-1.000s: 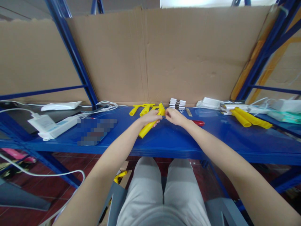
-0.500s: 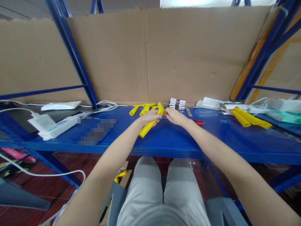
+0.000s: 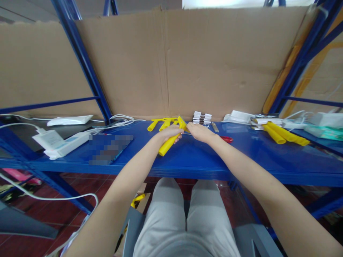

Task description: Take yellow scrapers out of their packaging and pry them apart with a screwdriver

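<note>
My left hand (image 3: 172, 132) is wrapped round a yellow T-shaped plastic handle (image 3: 168, 145), held at a tilt above the blue shelf. Its thick round grip points down towards me, and its head sits between my hands. Beside that head my right hand (image 3: 197, 131) is closed, fingers bent in; a thin shaft shows between the hands, but what the fingers hold is hidden. Just behind lie several more yellow T-shaped handles (image 3: 164, 124). A red-handled tool (image 3: 226, 139) rests by my right wrist, partly covered by the forearm.
Stacked small white packs (image 3: 201, 117) stand at the back, beside a small flat metal piece (image 3: 214, 127). Yellow tubular handles (image 3: 286, 135) lie at the right. A white power strip (image 3: 66, 144) and cables (image 3: 122, 121) occupy the left. Cardboard (image 3: 214, 64) walls the back.
The head of the yellow handle has tipped slightly to the left, and my right hand has shifted a little left with it. My left hand keeps its grip.
</note>
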Demonstrator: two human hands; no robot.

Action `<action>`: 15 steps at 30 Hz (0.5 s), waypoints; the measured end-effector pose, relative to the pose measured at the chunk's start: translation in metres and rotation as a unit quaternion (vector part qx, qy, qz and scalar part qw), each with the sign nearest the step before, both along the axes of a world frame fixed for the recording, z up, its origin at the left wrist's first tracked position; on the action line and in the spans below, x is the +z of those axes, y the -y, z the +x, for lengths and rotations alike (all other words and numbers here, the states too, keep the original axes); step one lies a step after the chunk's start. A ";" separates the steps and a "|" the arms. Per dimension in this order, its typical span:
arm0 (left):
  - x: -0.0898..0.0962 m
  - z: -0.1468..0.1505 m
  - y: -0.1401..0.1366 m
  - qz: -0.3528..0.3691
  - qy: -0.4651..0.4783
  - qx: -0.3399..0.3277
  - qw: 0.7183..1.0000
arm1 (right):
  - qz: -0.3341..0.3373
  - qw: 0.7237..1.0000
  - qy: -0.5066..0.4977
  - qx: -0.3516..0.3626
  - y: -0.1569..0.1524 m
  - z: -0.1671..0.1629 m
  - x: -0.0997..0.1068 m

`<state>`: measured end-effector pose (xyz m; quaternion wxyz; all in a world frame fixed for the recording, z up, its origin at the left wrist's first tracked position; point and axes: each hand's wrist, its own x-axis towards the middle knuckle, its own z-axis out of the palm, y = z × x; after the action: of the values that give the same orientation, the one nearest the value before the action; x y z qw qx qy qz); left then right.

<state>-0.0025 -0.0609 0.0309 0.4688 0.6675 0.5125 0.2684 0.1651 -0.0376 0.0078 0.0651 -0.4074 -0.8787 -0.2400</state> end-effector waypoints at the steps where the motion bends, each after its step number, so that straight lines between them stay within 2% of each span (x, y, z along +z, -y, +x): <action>1: 0.000 0.000 0.000 -0.007 0.005 -0.003 1.000 | 0.000 1.000 0.004 -0.001 0.001 0.000 0.000; 7: 0.000 0.000 -0.001 -0.018 0.018 -0.006 1.000 | -0.014 1.000 -0.017 -0.007 0.003 0.002 0.001; 15: 0.000 0.002 -0.001 0.001 0.025 -0.015 1.000 | -0.048 0.986 -0.156 -0.045 0.002 0.000 -0.004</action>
<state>-0.0006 -0.0604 0.0311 0.4849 0.6683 0.4905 0.2786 0.1647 -0.0393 0.0037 0.1705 -0.4821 -0.8489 -0.1337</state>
